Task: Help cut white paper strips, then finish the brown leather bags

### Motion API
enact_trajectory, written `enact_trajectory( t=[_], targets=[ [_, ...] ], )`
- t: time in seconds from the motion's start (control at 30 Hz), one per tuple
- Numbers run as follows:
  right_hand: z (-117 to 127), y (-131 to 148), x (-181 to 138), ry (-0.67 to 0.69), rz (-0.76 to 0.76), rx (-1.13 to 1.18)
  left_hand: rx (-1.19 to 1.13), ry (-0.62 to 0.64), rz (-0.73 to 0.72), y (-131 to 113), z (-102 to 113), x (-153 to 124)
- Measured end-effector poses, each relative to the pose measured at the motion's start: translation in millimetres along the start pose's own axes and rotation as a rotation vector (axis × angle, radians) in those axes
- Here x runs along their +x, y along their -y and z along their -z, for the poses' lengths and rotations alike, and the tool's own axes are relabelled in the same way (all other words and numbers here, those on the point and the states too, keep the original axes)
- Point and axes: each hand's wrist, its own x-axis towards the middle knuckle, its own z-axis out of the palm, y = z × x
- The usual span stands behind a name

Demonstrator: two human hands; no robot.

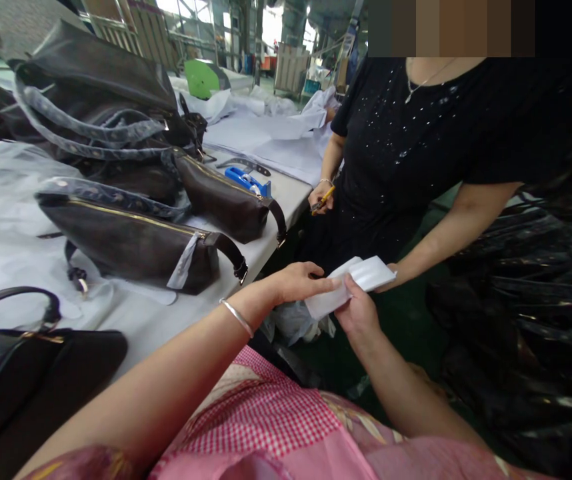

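My left hand (299,280) and my right hand (359,310) both pinch a folded white sheet of paper or foam (351,283) held in front of me, past the table's edge. A person in a black top stands facing me; one of their hands (391,273) holds the far end of the same white sheet. Their other hand (321,198) grips a yellow pen. My left wrist wears a silver bangle (236,317).
A white table (156,320) on my left carries several dark brown handbags (131,243), some with wrapped handles, a black bag (26,380) at the near corner and a blue tape dispenser (246,180). White wrapping sheets (266,130) lie farther back. Black plastic sacks (531,300) fill the right.
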Motion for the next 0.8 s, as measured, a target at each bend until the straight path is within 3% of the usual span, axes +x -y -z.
enact_trajectory(
  t=[0.17, 0.3, 0.5, 0.8],
  targets=[
    [4, -4, -6, 0.04, -0.014, 0.035, 0.251, -0.109, -0.237, 18, -17, -4],
    [8, -2, -7, 0.053, 0.019, 0.099, 0.294, -0.145, -0.171, 43, -17, -18],
    [14, 2, -1, 0.057, 0.032, 0.07, 0.016, -0.206, -0.029, 57, -36, -30],
    [24, 1, 3, 0.064, 0.023, 0.03, 0.012, -0.291, -0.107, 64, -55, -26]
  ],
)
